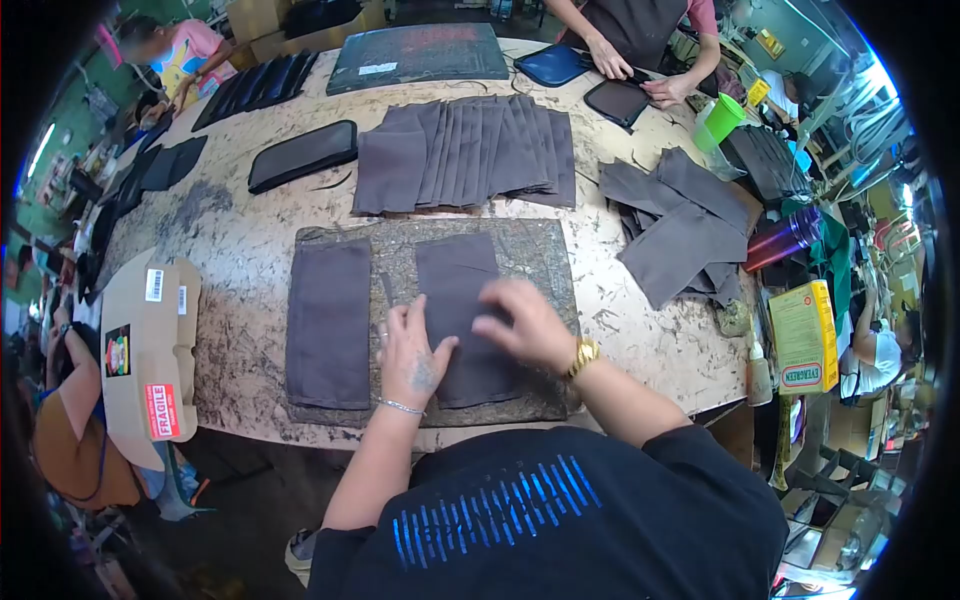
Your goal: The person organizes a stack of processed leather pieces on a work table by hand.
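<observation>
On a worn, mottled board (393, 262), two dark brown fabric panels lie side by side: a left panel (328, 325) and a right panel (455, 262). My left hand (410, 350) rests at the right panel's left edge, fingers stretched out and thumb apart. Over the same panel hovers my right hand (528, 325), slightly blurred, its fingers bent and apart with nothing seen between them. The right panel has a slanted line or fold near its top. A narrow dark strip (388, 288) lies between the panels, partly near my left fingertips.
Beyond the board lies a fanned row of brown panels (460, 155), with a loose pile (680, 230) to its right. A black zippered case (303, 156), a green cup (720, 122), a purple tumbler (783, 240) and cardboard (150, 340) surround it. A co-worker's hands (640, 80) handle another case.
</observation>
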Available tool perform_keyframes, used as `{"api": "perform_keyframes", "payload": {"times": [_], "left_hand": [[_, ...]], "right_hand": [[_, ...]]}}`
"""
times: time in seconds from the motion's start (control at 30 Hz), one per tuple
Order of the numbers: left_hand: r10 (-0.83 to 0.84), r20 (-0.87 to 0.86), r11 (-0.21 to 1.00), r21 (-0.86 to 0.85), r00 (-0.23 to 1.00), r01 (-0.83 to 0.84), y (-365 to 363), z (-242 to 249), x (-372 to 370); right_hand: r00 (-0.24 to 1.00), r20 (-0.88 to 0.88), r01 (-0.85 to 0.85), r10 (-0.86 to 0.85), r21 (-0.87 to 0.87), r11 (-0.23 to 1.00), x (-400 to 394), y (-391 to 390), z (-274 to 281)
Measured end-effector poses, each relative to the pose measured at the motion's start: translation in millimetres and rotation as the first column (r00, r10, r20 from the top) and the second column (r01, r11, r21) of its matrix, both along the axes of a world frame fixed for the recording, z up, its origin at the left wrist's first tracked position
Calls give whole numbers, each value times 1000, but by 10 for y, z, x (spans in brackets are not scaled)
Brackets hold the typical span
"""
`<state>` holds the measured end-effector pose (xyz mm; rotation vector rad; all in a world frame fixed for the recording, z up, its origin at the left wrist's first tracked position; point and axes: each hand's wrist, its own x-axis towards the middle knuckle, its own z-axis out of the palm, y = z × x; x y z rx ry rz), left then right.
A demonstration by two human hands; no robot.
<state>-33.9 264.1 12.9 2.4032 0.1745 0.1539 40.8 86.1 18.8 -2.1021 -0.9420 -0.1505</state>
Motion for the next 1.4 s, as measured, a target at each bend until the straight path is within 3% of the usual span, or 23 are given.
{"api": "perform_keyframes", "payload": {"times": [0.03, 0.07, 0.2, 0.27, 0.3, 0.37, 0.5, 0.57, 0.63, 0.7, 0.73, 0.8, 0.9, 0.97, 1.07, 1.1, 1.17, 1.23, 1.3, 1.33, 1.37, 1.4], "left_hand": [[65, 85, 964, 252, 994, -85, -34, 16, -30], [133, -31, 962, 245, 991, -122, -54, 10, -58], [190, -59, 935, 316, 980, -162, -84, -4, -108], [152, -10, 959, 245, 988, -145, -69, -62, -71], [159, -7, 957, 247, 987, -152, -63, -102, -67], [110, 48, 985, 130, 993, -116, -52, -204, -64], [50, 177, 999, -16, 983, -48, -137, -360, -72], [100, 287, 988, -145, 953, -60, -195, -309, -62], [135, 252, 980, -173, 958, -93, -205, -260, -41], [64, 287, 971, -238, 956, 6, -190, -210, -3], [11, 301, 954, -290, 954, 81, -211, -42, -3], [-148, 435, 955, -172, 888, 243, -149, 161, 37], [-201, 351, 951, -154, 914, 268, -14, 427, -85], [-278, 349, 919, -174, 895, 353, 74, 513, -165], [-329, 302, 901, -184, 895, 394, 175, 453, -260], [-355, 276, 895, -175, 893, 410, 197, 438, -259], [-392, 309, 888, -119, 866, 444, 210, 406, -224], [-415, 339, 881, -80, 844, 466, 167, 370, -178], [-221, 286, 887, -338, 932, 314, 44, 346, -188], [-198, 268, 910, -306, 943, 278, 15, 355, -206], [-167, 283, 915, -313, 944, 255, -15, 245, -238], [-169, 156, 961, -195, 973, 198, -18, 73, -260]], "right_hand": [[997, 19, 75, -74, -67, 995, 176, -26, -88], [989, 43, 145, -141, -102, 984, 314, -31, -163], [977, 22, 213, -212, -172, 962, 593, 126, -227], [960, 29, 268, -277, -371, 889, 643, 217, -195], [962, 30, 263, -271, -369, 892, 690, 219, -187], [959, -222, 80, -177, -389, 918, 795, 221, -211], [968, -225, -1, -113, -451, 893, 873, 215, -324], [966, -218, 69, -136, -287, 956, 851, 197, -308], [970, -206, 74, -128, -251, 965, 900, 183, -370], [993, -18, 113, -118, -179, 977, 979, 190, -456], [997, -46, 58, -64, -134, 989, 1043, 167, -402], [997, -79, -4, 11, 91, 996, 1074, 104, -261], [910, -388, -47, 145, 251, 967, 1098, 33, -69], [725, -639, -25, 257, 349, 937, 1013, 40, -17], [663, -701, -82, 261, 279, 957, 897, 86, -186], [690, -704, -38, 167, 196, 980, 804, 123, -174], [600, -798, 45, 50, 96, 994, 658, 142, -114], [663, -747, 42, 46, 99, 994, 619, 60, -142], [652, -753, 118, 87, 215, 970, 636, -122, -119], [615, -769, 117, 172, 305, 945, 659, -203, -49], [707, -698, 120, 109, 271, 955, 691, -269, 47], [781, -624, 130, 30, 209, 969, 772, -343, 60]]}}
